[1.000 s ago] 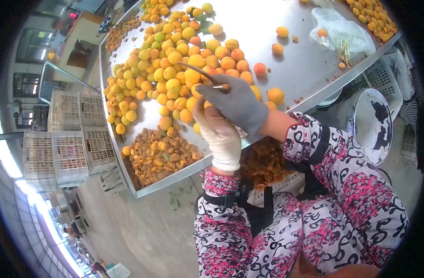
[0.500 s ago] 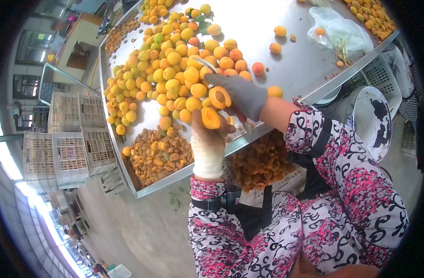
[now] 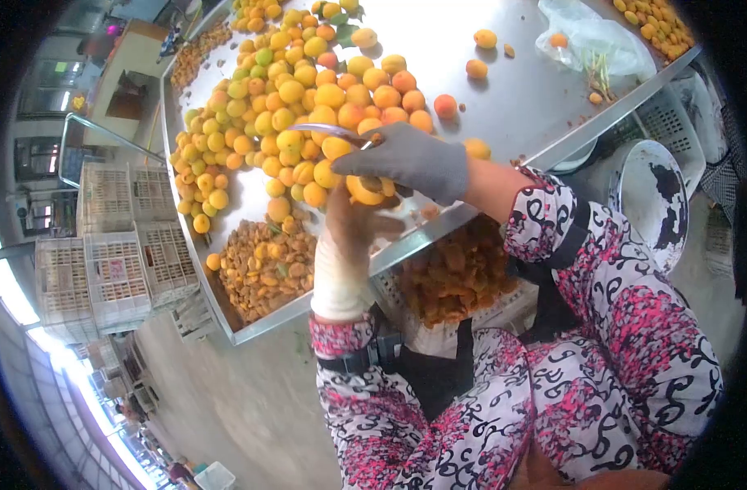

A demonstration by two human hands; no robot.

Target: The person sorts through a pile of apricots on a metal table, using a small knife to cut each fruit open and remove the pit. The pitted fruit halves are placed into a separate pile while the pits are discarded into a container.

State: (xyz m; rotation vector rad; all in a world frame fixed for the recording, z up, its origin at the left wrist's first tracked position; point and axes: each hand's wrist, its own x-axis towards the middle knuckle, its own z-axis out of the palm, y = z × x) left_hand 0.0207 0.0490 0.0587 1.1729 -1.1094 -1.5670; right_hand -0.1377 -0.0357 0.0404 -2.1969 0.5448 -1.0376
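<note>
My right hand (image 3: 406, 161), in a grey glove, is closed round a knife (image 3: 328, 129) whose curved blade points left over the apricots (image 3: 296, 106). Cut apricot flesh (image 3: 363, 191) shows just under its fingers. My left hand (image 3: 355, 222), with a white wrap at the wrist, is right below and close to that fruit. Motion smears its fingers, and whether it grips anything is unclear. Left of this hand, a heap of small brown pieces (image 3: 271, 273) lies in the corner of the metal table (image 3: 504, 114).
A crate (image 3: 439, 336) of orange-brown apricot pieces stands below the table edge. A clear plastic bag (image 3: 590, 45) lies on the table's far right. Beyond the right edge is a white basin (image 3: 655, 200). Stacked crates (image 3: 112, 265) stand at the left.
The apricot half seen in my left hand is no longer visible there, and that hand has moved slightly left. The knife blade has swung to point left. The whole view has shifted a little.
</note>
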